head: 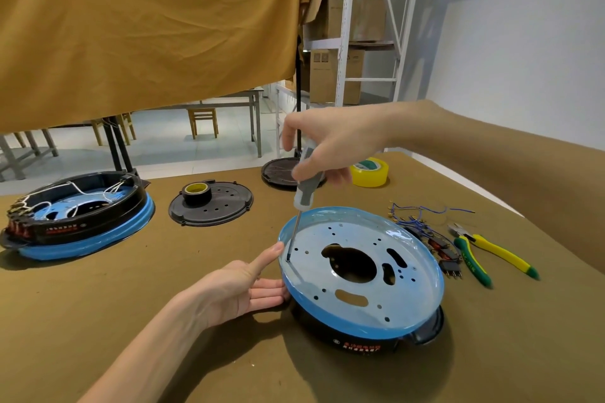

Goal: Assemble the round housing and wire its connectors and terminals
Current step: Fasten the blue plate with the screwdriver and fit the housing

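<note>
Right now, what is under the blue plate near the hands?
A black housing sits under the blue plate, showing at its front edge, with dark space through the plate's big hole. The plate covers everything else inside.

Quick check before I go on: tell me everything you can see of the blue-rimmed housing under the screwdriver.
The round housing is a pale perforated plate with a glossy blue raised rim over a black base bearing red print. It has a large central cutout, several slots and many small holes. It sits tilted on the brown table cover. The left hand braces its near-left edge, thumb at the rim. The screwdriver, gripped by the right hand, stands with its tip in a left-side hole.
</note>
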`<state>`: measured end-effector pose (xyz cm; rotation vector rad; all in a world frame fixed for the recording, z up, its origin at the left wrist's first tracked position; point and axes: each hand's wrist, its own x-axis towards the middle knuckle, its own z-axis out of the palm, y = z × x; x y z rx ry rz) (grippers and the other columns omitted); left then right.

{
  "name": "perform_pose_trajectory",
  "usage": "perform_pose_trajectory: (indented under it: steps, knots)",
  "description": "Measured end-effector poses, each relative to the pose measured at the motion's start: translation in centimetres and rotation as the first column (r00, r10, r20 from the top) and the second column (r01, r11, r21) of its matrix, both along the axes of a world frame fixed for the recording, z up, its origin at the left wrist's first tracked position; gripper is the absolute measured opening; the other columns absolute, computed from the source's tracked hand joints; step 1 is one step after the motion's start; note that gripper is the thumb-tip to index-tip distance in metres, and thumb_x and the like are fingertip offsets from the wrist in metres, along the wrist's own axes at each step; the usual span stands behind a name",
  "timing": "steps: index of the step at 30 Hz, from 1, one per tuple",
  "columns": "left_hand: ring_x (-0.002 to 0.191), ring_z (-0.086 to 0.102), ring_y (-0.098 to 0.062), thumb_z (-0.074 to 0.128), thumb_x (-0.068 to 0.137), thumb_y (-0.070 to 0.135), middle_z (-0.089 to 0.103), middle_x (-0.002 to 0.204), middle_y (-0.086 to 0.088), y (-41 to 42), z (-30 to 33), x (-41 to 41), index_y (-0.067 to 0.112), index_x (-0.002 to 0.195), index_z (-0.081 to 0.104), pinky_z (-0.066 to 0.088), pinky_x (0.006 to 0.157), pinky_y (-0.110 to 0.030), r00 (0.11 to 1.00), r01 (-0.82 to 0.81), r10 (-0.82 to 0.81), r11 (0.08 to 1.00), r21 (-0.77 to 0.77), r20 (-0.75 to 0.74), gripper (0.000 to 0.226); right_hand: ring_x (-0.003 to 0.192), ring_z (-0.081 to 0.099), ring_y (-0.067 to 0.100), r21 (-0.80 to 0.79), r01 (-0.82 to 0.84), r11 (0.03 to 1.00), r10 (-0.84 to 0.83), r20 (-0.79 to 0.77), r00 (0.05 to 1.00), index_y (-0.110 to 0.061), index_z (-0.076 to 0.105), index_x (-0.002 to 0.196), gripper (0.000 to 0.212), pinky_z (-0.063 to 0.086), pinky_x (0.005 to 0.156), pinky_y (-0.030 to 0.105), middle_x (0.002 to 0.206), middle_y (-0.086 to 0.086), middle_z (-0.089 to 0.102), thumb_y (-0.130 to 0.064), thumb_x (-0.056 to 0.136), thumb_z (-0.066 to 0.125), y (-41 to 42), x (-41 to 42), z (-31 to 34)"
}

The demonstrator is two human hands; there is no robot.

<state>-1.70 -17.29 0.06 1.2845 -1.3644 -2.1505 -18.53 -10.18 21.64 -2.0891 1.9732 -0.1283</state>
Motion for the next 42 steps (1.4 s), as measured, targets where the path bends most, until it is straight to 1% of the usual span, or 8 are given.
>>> perform_pose_trajectory:
  steps: [11,15,20,23,27,31,35,42]
  knots:
    - [0.091,0.079,-0.034,0.088,0.046,0.055,0.077,0.100,-0.025,-0.2,-0.3,0.0,0.014,0.097,0.045,0.064,0.061,-0.036,1.000,-0.010,0.010,1.000,0.008,-0.012,0.079,0.057,0.069,0.015,-0.116,-0.005,0.993,0.001,-0.040,0.999,-0.018,0.045,0.125,0.033,0.052,0.046,0.023,0.086,0.006,0.074,-0.040,0.104,0.057,-0.2,0.0,-1.0]
    - [0.090,0.079,-0.034,0.088,0.047,0.054,0.077,0.100,-0.025,-0.2,-0.3,0.0,0.012,0.097,0.046,0.064,0.060,-0.036,1.000,-0.016,0.016,1.000,0.010,-0.008,0.077,0.056,0.066,0.006,0.005,-0.029,1.000,0.028,0.084,0.996,-0.023,0.041,0.129,0.047,0.052,0.050,0.019,0.096,0.008,0.071,-0.019,0.094,0.073,0.1,-0.2,0.0]
    - [0.089,0.079,-0.033,0.086,0.052,0.053,0.078,0.099,-0.025,0.0,-0.2,-0.1,0.012,0.096,0.048,0.064,0.060,-0.036,1.000,-0.022,0.022,1.000,0.002,-0.008,0.071,0.061,0.072,0.018,-0.086,0.024,0.996,-0.033,-0.104,0.994,-0.022,0.044,0.127,0.041,0.052,0.046,0.022,0.089,0.007,0.073,-0.048,0.100,0.061,-0.4,0.0,-0.7]
    - [0.089,0.079,-0.034,0.085,0.052,0.053,0.078,0.099,-0.024,0.0,-0.2,-0.1,0.014,0.096,0.047,0.064,0.059,-0.036,1.000,-0.022,0.022,1.000,-0.001,-0.008,0.070,0.070,0.069,0.015,-0.009,-0.013,1.000,0.013,0.053,0.998,-0.029,0.042,0.133,0.047,0.053,0.050,0.021,0.102,0.007,0.068,-0.028,0.096,0.071,0.0,-0.4,-0.4]
    - [0.089,0.079,-0.034,0.086,0.050,0.054,0.078,0.099,-0.024,-0.1,-0.3,-0.1,0.013,0.095,0.049,0.064,0.060,-0.037,1.000,-0.015,0.014,1.000,-0.005,-0.003,0.071,0.047,0.064,0.008,-0.129,0.003,0.992,-0.006,-0.023,1.000,-0.020,0.048,0.124,0.031,0.048,0.042,0.019,0.059,-0.007,0.071,-0.041,0.103,0.057,0.1,-0.3,-1.4]
    - [0.090,0.079,-0.034,0.087,0.048,0.054,0.078,0.100,-0.024,-0.2,-0.4,0.0,0.012,0.097,0.051,0.064,0.060,-0.037,1.000,-0.003,0.003,1.000,0.001,-0.006,0.074,0.065,0.067,0.014,-0.028,-0.014,1.000,0.016,0.068,0.998,-0.025,0.039,0.134,0.046,0.053,0.050,0.021,0.085,0.004,0.075,-0.026,0.098,0.069,0.5,-0.4,-0.8]
    - [0.091,0.079,-0.033,0.089,0.042,0.056,0.078,0.101,-0.024,-0.2,-0.6,0.1,0.010,0.097,0.054,0.064,0.060,-0.035,1.000,0.011,-0.011,1.000,-0.007,-0.005,0.080,0.042,0.063,0.010,-0.118,0.023,0.993,-0.033,-0.088,0.996,-0.019,0.042,0.126,0.036,0.050,0.042,0.022,0.052,-0.009,0.068,-0.045,0.104,0.055,0.3,0.0,-1.2]
    - [0.091,0.079,-0.033,0.090,0.042,0.056,0.078,0.101,-0.024,-0.2,-0.6,0.1,0.009,0.098,0.055,0.063,0.060,-0.035,1.000,0.016,-0.016,1.000,-0.008,-0.005,0.081,0.047,0.068,0.017,-0.081,0.030,0.996,-0.029,0.014,0.999,-0.013,0.047,0.123,0.037,0.053,0.045,0.025,0.060,0.001,0.072,-0.042,0.102,0.060,0.7,0.0,-1.1]
